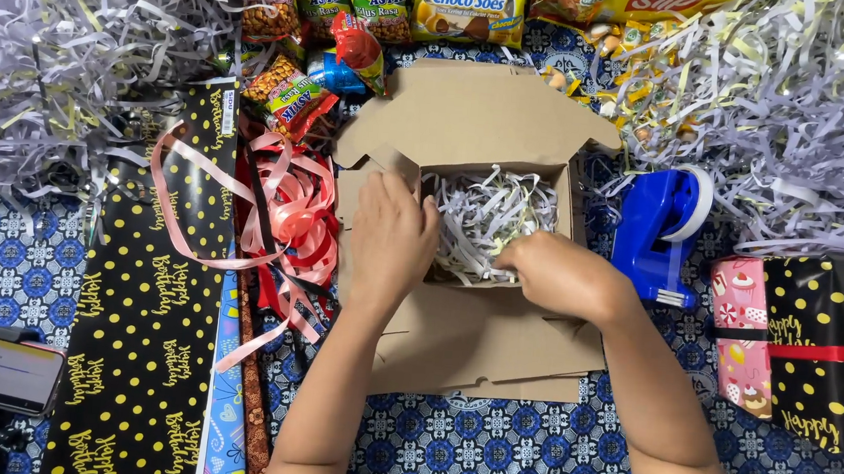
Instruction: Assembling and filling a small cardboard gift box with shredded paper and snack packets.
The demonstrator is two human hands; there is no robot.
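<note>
Both hands in an open cardboard box (474, 340), bedding it with shredded paper (488, 217).

Left hand (392, 240) resting curled on the box's left wall; right hand (553, 271) pinched narrow on strands inside. Filling step under way, seemingly; next calling for more shreds from the paper heap (798, 105), spread evenly.

I am at a gift-wrapping spot set up at home, on a blue patterned cloth (486, 449). Black dotted wrapping paper (148, 327) and pink ribbon (289, 223) lie to my left, a blue tape dispenser (655, 229) to my right, snack packets (389, 7) and heaps of shredded paper (49, 53) far off.
</note>
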